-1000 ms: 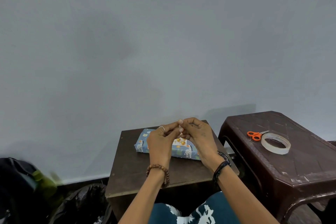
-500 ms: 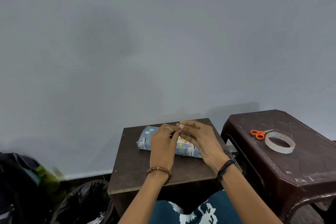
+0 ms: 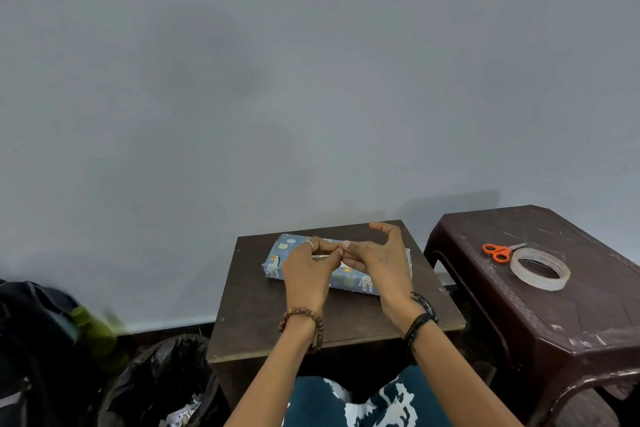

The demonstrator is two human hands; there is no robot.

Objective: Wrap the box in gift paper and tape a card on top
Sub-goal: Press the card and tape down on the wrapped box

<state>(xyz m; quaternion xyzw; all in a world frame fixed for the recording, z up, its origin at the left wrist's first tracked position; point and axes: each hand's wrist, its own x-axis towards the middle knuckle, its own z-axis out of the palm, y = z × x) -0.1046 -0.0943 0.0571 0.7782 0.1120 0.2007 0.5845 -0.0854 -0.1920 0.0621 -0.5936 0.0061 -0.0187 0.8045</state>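
Small dark wooden table (image 3: 346, 329): animal-print wrapped box (image 3: 277, 260) centre. Left hand (image 3: 304, 274) pinching something pale, unclear; right hand (image 3: 377, 260) newly spread wide. Taping presumably next.

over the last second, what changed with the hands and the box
The right hand has opened up: its index finger and thumb have lifted and spread in an arc, while its other fingertips still meet the left hand over the wrapped box. Whether a small piece of tape is pinched there is too small to tell. The box, scissors and tape roll have stayed put.
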